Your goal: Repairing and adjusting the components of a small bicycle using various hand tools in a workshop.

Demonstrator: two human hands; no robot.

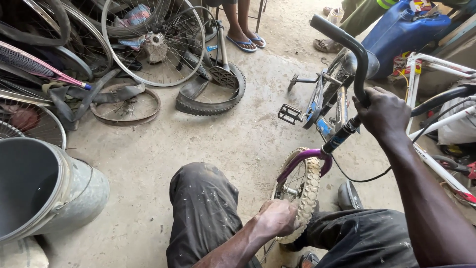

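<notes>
A small child's bicycle [322,106] stands in front of me, its front wheel with a pale knobbly tyre [306,187] between my knees. My left hand [277,217] is closed on the tyre's near edge. My right hand [383,113] grips the middle of the black handlebar [347,42] where it meets the stem. A purple fork [302,160] arches over the wheel. A black pedal [289,114] sticks out to the left, and a small training wheel [293,79] shows at the back.
A grey metal bucket [47,191] lies at the left. Spoked wheels [153,42], rims, a cut black tyre [210,97] and a rusty rim [126,104] pile up at the back left. A white bicycle frame [436,99] and a blue jerrycan [401,32] are at the right. Another person's sandalled feet [245,42] stand behind.
</notes>
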